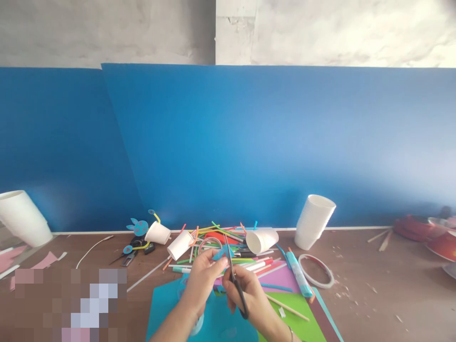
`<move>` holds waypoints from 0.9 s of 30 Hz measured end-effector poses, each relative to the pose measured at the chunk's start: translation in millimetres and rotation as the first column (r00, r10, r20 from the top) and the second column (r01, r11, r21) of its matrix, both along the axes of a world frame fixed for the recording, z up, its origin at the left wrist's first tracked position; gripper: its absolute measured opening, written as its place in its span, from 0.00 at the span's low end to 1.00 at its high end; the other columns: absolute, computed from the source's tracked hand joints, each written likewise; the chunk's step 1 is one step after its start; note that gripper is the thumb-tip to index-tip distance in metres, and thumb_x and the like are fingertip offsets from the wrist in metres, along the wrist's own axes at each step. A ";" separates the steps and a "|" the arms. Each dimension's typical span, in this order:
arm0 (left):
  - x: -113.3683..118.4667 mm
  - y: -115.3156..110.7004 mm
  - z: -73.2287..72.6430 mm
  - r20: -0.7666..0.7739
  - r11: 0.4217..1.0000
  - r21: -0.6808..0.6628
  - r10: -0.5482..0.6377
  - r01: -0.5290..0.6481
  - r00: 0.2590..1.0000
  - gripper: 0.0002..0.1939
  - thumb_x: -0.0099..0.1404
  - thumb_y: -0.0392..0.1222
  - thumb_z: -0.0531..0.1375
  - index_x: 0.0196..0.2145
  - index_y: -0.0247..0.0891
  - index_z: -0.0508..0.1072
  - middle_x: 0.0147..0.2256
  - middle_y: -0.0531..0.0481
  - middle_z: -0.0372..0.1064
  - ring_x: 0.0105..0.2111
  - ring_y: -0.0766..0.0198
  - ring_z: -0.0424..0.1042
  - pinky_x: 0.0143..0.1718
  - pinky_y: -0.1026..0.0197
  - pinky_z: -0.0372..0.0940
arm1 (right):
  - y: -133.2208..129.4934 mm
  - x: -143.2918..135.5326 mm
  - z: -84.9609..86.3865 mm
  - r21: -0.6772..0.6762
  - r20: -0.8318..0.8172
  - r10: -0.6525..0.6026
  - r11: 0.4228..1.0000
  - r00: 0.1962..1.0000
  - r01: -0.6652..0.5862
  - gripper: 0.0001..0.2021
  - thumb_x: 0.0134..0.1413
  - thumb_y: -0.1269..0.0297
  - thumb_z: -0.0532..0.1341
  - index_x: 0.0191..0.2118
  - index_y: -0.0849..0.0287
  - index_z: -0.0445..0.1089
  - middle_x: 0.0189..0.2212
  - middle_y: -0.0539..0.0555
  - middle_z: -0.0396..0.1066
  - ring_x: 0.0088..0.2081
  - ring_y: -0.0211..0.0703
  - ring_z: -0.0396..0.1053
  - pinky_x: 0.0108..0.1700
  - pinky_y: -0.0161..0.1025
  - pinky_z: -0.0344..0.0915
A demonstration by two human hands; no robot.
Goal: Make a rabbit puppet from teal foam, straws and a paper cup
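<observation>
Near the front middle of the table, my left hand (205,275) pinches a small piece of blue paper (223,252) between thumb and fingers. My right hand (245,289) is closed around the black handles of the scissors (231,266), whose blades point up and away, against the right side of the blue piece. Below both hands lies a large blue sheet (228,318), with a green sheet (290,308) to its right. A roll of clear tape (198,325) is partly hidden behind my left forearm.
Straws and markers are heaped behind my hands, among tipped paper cups (262,241). Stacked cups (313,222) and a tape roll (331,275) stand or lie right; a blue rabbit-headed cup figure (138,227) lies left. A blue panel (228,142) rises behind.
</observation>
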State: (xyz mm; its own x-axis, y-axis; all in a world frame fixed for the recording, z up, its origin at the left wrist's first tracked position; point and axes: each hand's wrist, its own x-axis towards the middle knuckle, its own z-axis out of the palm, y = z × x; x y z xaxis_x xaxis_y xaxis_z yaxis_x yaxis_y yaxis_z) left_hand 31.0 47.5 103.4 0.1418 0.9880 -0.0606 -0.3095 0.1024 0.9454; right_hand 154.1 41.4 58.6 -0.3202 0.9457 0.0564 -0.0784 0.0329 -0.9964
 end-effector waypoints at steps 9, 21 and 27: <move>-10.1 7.5 2.9 -0.057 0.995 0.048 -0.081 0.084 0.995 0.11 0.51 0.46 0.65 0.27 0.35 0.73 0.26 0.50 0.73 0.30 0.61 0.69 0.35 0.63 0.62 | -0.3 -0.1 2.4 0.007 0.018 -0.002 1.000 1.000 0.002 0.19 0.48 0.48 0.61 0.24 0.59 0.60 0.11 0.41 0.56 0.13 0.29 0.53 0.17 0.29 0.52; -25.7 13.9 -1.8 -0.168 0.994 0.003 -0.111 0.113 0.980 0.12 0.49 0.45 0.65 0.31 0.35 0.74 0.28 0.49 0.73 0.33 0.58 0.69 0.36 0.61 0.60 | 0.6 3.5 4.0 -0.036 0.090 0.057 0.998 0.994 -0.054 0.17 0.48 0.51 0.62 0.24 0.59 0.61 0.09 0.40 0.55 0.11 0.28 0.51 0.14 0.27 0.47; -8.7 8.3 -9.2 -0.059 0.999 -0.041 0.021 -0.024 0.998 0.18 0.49 0.50 0.66 0.35 0.37 0.72 0.31 0.49 0.73 0.38 0.56 0.71 0.40 0.60 0.60 | 1.7 -0.8 -3.8 -0.015 0.031 0.012 1.000 0.999 -0.012 0.18 0.49 0.49 0.61 0.25 0.59 0.60 0.09 0.42 0.58 0.11 0.29 0.54 0.15 0.28 0.49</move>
